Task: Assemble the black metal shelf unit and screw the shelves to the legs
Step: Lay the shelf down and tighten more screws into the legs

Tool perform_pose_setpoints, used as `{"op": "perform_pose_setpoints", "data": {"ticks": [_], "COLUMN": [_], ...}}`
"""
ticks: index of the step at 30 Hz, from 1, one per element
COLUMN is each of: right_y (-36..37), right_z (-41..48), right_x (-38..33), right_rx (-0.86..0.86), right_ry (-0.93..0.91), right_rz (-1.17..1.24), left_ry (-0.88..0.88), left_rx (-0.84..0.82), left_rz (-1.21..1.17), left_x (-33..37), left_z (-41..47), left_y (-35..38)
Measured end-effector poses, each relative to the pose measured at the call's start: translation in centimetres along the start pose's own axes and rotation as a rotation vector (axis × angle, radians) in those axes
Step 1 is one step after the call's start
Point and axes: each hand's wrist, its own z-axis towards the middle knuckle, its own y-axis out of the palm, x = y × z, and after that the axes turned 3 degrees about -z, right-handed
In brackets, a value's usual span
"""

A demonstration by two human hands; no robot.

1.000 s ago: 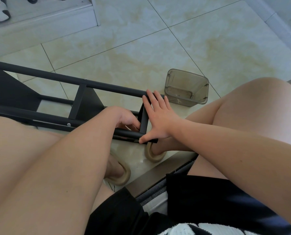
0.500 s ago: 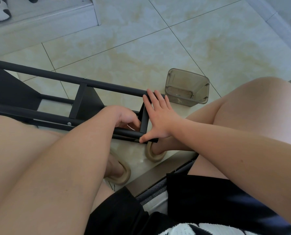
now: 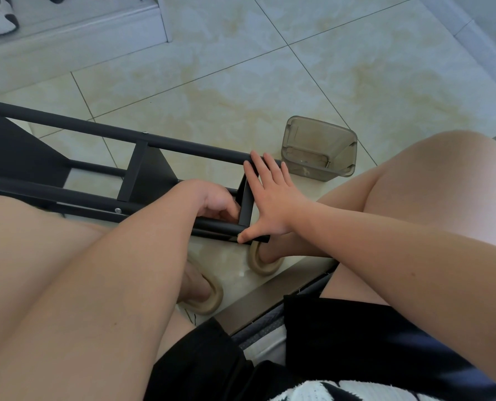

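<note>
**Seating the end shelf.** The black metal shelf unit (image 3: 151, 172) lies on its side on the tiled floor (image 3: 241, 82), before the seated person's knees. Its long axis runs left to right, and the leg ends point right, toward the grey plastic container (image 3: 319, 151). The right hand (image 3: 273, 198), fingers straight, presses flat against the end shelf (image 3: 245, 206), which sits between the upper leg (image 3: 183, 146) and the lower leg (image 3: 218, 227). The left hand (image 3: 212, 201) curls inside the frame; whether it grips anything cannot be told. Pressing squarely should align the holes before any screw is driven.
</note>
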Motion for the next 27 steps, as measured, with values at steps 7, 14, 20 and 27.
{"op": "perform_pose_setpoints", "data": {"ticks": [7,14,20,27], "right_y": [0.10,0.06,0.01,0.05], "right_z": [0.06,0.04,-0.04,0.04], "right_x": [0.05,0.05,0.06,0.08], "right_rx": [-0.001,-0.002,-0.003,-0.004], "right_ry": [0.006,0.004,0.001,0.000], "right_rz": [-0.003,-0.003,0.005,0.002], "left_ry": [0.003,0.007,-0.014,0.007], "left_rx": [0.047,0.033,-0.020,0.061], "left_rz": [-0.019,0.028,0.008,0.003], "left_x": [-0.05,0.08,-0.05,-0.05], "left_z": [0.14,-0.15,-0.14,0.17], "left_y": [0.21,0.29,-0.10,0.04]}}
